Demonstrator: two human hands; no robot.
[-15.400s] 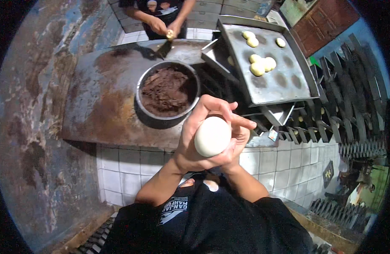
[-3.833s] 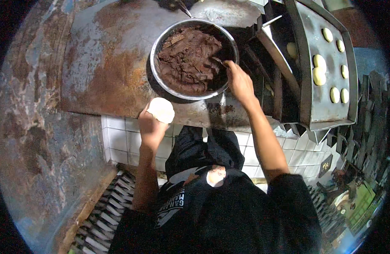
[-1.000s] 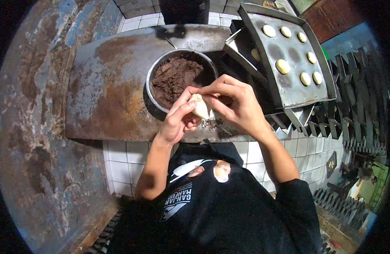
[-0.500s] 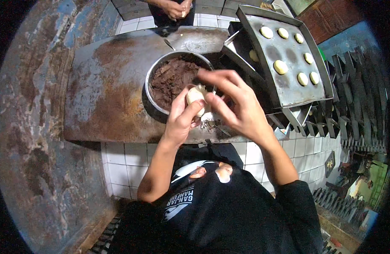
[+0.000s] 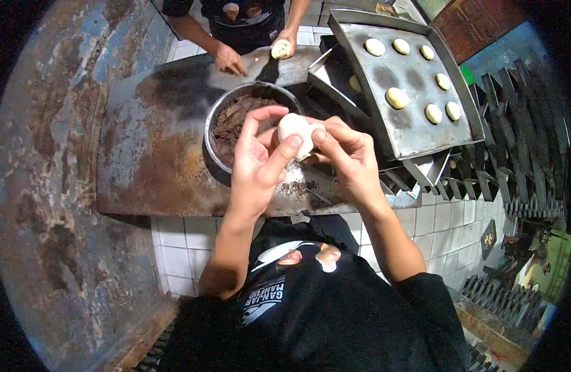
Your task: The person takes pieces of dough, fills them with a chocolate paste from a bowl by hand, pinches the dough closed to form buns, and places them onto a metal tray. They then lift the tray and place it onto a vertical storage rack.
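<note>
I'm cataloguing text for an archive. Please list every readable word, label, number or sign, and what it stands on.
Wearer's black shirt: large white lettering, upside down, legible; I won't copy its words.
Same shirt: a smaller line, too small to read.
Other person's dark shirt: pictures printed; no lettering I can make out.
Dough piece, metal bowl, baking tray: no text visible.

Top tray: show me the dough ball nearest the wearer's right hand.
The lower-left ball on the top tray; the others lie higher in view or farther right, farther from the right hand.
</note>
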